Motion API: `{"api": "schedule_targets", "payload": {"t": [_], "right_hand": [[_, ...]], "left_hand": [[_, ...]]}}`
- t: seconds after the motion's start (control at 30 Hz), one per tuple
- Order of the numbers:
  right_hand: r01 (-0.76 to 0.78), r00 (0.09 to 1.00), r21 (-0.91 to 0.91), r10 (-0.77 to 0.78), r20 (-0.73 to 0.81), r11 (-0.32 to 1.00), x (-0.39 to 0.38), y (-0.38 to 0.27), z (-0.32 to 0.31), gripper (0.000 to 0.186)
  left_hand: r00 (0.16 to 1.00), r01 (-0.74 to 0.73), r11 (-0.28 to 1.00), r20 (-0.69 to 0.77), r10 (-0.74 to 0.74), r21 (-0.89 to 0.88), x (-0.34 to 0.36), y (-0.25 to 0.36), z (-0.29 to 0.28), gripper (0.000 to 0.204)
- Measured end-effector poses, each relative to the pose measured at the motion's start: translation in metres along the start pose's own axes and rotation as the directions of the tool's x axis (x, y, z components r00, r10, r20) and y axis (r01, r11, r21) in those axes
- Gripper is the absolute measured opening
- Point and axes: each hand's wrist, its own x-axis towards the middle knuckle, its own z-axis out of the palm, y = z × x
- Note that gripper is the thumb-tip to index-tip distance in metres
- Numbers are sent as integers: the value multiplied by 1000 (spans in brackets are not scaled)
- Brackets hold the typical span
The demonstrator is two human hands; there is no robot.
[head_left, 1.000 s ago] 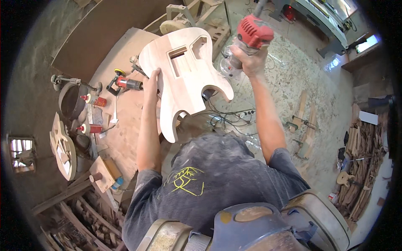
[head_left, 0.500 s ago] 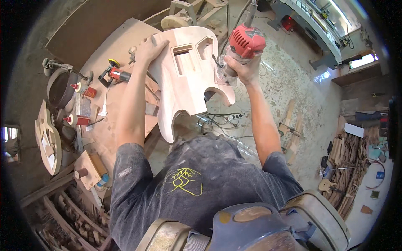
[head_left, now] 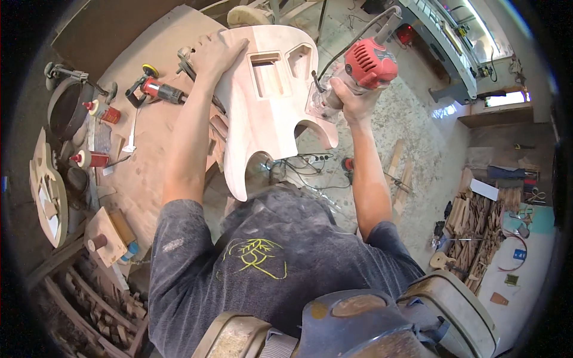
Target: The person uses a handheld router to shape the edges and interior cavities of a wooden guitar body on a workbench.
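Note:
A pale wooden guitar body (head_left: 262, 113), with routed cavities and curved cutaways, lies at the bench's edge in the middle of the view. My left hand (head_left: 213, 56) grips its upper left edge, thumb toward the face. My right hand (head_left: 355, 101) is wrapped round a red handheld router (head_left: 370, 62) with a clear base, which is set against the body's right edge near the horn. A cable rises from the router. Left of my left hand lies a red and black power tool (head_left: 158, 89) with a yellow pad.
The wooden bench (head_left: 140, 158) holds glue bottles (head_left: 101, 111), a second guitar body (head_left: 48, 188) and wood blocks. Cables (head_left: 298, 173) and wood strips (head_left: 397, 161) lie on the floor. A machine (head_left: 453, 42) stands at upper right; wood scraps (head_left: 471, 221) are piled at right.
My left hand has slid up along the body's left edge to the top. The router has come leftward and down against the body's right edge, then shifted slightly right. The body sits a little higher in view.

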Motion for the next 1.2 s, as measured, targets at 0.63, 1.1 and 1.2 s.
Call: {"api": "schedule_targets", "payload": {"t": [0.63, 1.1, 1.2], "right_hand": [[15, 999, -38, -16, -48, 999, 19, 8, 26, 63], [77, 994, -100, -84, -75, 992, 45, 32, 28, 62], [39, 995, -30, -42, -87, 999, 50, 34, 28, 59]], "left_hand": [[1000, 8, 999, 17, -9, 46, -3, 1, -4, 104], [999, -36, 999, -30, 36, -2, -3, -4, -2, 98], [999, -28, 1000, -27, 28, -6, -7, -1, -4, 96]]}}
